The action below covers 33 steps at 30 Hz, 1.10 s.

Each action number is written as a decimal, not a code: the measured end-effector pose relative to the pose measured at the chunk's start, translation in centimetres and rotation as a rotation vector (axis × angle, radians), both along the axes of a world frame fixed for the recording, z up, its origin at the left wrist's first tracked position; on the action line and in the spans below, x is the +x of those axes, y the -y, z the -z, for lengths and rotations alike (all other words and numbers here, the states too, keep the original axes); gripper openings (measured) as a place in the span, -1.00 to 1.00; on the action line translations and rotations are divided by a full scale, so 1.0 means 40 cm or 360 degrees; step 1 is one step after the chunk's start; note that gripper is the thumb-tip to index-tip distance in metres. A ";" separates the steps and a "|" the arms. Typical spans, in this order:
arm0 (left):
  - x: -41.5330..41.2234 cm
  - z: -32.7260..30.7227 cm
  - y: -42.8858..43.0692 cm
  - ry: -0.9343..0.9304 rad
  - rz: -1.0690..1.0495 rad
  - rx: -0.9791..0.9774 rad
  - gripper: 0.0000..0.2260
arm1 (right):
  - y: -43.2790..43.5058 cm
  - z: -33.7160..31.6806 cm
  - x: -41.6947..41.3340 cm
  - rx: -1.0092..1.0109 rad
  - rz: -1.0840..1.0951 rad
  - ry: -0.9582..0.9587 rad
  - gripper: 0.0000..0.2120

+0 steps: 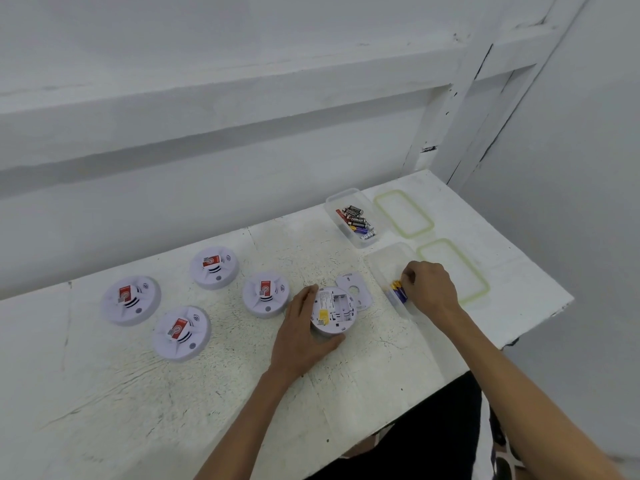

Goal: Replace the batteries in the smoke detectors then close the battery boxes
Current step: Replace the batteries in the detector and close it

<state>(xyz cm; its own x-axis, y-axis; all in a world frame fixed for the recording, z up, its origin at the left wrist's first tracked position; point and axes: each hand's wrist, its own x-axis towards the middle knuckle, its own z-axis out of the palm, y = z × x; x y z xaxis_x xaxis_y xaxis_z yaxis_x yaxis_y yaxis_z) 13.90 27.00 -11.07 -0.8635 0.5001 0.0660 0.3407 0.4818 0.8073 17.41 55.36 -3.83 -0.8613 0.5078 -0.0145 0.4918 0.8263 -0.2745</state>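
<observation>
1. Watching through the head view, I see the left hand (301, 327) cupping the open detector (334, 311). The thumb curls round its near edge and the fingers wrap along its left side.
2. The open detector lies face down on the white table (242, 393), right of centre. Its battery bay is turned upward, with a yellow tag showing inside.
3. Its cover plate (355, 292) lies flat just behind and to the right, with the detector's edge overlapping it from my angle.
4. The right hand (431, 285) reaches into the near box (388, 261), a clear tub to the right of the open detector. Its fingers curl down onto the blue-and-yellow batteries (398, 292) at the tub's near end. I cannot tell whether they actually pinch one.
5. The far box (341, 197) sits open behind the near one. It holds mixed batteries (356, 220) in black, red and purple.
6. Two green-rimmed lids lie flat on the table. The far lid (403, 213) is beside the far box and the near lid (453, 270) is beside the near box.
7. Four more units sit face up to the left, each with a red label on top. They are the far-left detector (131, 299), the rear detector (214, 267), the front detector (181, 332) and the middle detector (266, 294). The middle one is just beside my left hand.
</observation>
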 end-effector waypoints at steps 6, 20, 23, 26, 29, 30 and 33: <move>-0.001 -0.004 -0.006 0.0084 -0.0080 0.0089 -0.03 | 0.025 -0.033 -0.033 -0.0046 0.0026 -0.0326 -0.86; -0.002 -0.007 -0.026 0.0117 -0.0330 0.0109 -0.10 | 0.013 -0.066 -0.270 -0.0210 -0.0209 -0.0421 -0.75; 0.003 -0.001 -0.027 0.0153 -0.0363 0.0129 -0.14 | 0.008 -0.058 -0.330 -0.0197 -0.0263 -0.0215 -0.67; 0.004 0.001 -0.027 0.0143 -0.0367 0.0139 -0.17 | 0.016 -0.054 -0.375 -0.0143 -0.0288 0.0006 -0.60; 0.001 -0.002 -0.029 0.0121 -0.0370 0.0144 -0.18 | 0.026 -0.049 -0.411 -0.0090 -0.0281 0.0152 -0.58; 0.000 -0.002 -0.030 0.0116 -0.0375 0.0143 -0.18 | 0.026 -0.045 -0.423 -0.0055 -0.0289 0.0193 -0.58; -0.001 -0.007 -0.030 0.0109 -0.0385 0.0129 -0.18 | 0.027 -0.037 -0.447 0.0010 -0.0309 0.0281 -0.59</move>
